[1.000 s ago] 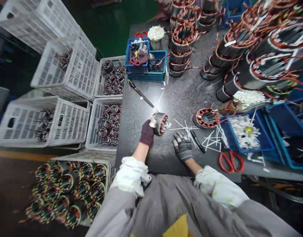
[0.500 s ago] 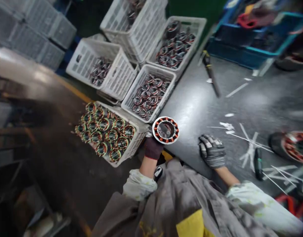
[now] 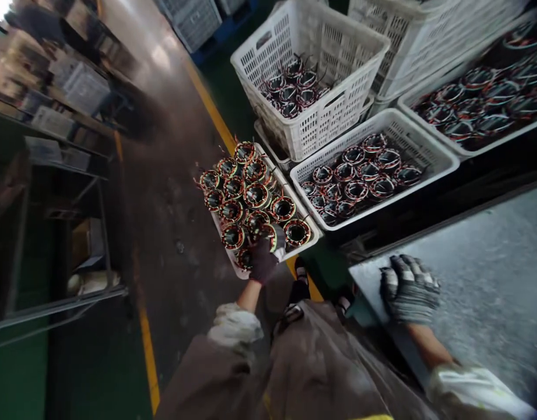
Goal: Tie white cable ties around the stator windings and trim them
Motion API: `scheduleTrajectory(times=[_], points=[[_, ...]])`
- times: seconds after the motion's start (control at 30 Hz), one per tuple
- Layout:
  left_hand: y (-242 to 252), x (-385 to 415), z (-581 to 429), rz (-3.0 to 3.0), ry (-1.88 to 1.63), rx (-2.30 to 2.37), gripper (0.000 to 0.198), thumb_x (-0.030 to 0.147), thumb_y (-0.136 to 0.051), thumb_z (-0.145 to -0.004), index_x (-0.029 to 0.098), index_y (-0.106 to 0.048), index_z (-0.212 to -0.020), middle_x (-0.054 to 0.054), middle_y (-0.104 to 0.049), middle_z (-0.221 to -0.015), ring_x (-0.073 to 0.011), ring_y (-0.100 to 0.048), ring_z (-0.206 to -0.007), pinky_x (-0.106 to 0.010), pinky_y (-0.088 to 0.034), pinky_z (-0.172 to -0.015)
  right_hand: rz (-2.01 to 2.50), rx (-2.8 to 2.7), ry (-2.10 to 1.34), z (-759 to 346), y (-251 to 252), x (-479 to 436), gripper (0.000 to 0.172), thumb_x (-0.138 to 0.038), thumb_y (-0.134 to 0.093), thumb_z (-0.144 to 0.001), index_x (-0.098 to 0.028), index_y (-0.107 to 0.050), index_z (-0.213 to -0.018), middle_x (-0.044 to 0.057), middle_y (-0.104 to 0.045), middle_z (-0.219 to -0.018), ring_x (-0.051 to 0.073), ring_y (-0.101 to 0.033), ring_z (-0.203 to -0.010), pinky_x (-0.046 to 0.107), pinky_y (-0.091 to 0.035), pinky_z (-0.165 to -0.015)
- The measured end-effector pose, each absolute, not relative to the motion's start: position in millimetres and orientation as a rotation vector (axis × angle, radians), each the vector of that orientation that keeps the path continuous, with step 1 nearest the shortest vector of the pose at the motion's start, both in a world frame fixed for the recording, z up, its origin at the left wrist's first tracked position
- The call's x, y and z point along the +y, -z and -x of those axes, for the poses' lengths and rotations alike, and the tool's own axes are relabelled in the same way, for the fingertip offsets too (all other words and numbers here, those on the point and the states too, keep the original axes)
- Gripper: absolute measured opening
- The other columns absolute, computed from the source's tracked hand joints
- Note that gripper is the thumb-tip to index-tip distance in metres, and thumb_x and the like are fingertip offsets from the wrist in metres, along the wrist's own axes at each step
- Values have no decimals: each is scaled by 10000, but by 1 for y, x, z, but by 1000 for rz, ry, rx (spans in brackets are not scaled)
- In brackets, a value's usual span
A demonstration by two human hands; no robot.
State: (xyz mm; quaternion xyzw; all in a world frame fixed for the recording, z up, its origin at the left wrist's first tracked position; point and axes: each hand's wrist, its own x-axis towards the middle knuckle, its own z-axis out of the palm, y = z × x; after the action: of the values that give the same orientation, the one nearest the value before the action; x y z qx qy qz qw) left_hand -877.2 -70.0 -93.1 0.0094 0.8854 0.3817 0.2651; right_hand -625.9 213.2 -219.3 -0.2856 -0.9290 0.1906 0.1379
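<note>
Two gloved hands in view. Left hand [image 3: 263,261], in a dark knit glove, is down at the near edge of the white slotted plastic crate [image 3: 307,226] on the floor, fingers closed round a small ring-shaped metal stator with copper-coloured windings [image 3: 271,235], pressed in among the other round wound stators [image 3: 246,189] packed tight in that crate. Right hand [image 3: 409,289], in a grey striped knit glove, lies flat and spread on the corner of the dark speckled worktable [image 3: 491,280], holding nothing. More perforated white baskets of stators [image 3: 360,169] sit just behind.
</note>
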Motion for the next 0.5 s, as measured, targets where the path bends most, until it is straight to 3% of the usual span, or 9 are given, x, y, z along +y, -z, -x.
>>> scheduleTrajectory(times=[0.23,0.37,0.5], points=[[141,-65,960,-206,-338,2730,385,308,-613,-875,143,-670,-1218,-199,-675,-1344,-359,-517,-1387,-596,-277,-1226,864,-2715,-555,624,222,218,446,-415,-487,-969,-140,-680,-1263,216,-676,-1305,409,-581,-1262,575,-447,-1057],[127,-58,955,-370,-134,2732,376,244,-572,-869,140,-686,-1211,-168,-715,-1289,-325,-607,-1286,-508,-425,-1144,911,-2732,-596,632,205,211,414,-348,-462,-1000,-116,-673,-1270,215,-674,-1292,354,-586,-1217,502,-455,-1052],[113,-53,966,-524,-20,2781,391,297,-549,-932,142,-659,-1273,-174,-718,-1243,-356,-637,-1209,-564,-494,-1043,889,-2692,-621,639,207,220,376,-320,-461,-1012,-144,-667,-1273,155,-673,-1332,300,-547,-1291,485,-409,-1142]])
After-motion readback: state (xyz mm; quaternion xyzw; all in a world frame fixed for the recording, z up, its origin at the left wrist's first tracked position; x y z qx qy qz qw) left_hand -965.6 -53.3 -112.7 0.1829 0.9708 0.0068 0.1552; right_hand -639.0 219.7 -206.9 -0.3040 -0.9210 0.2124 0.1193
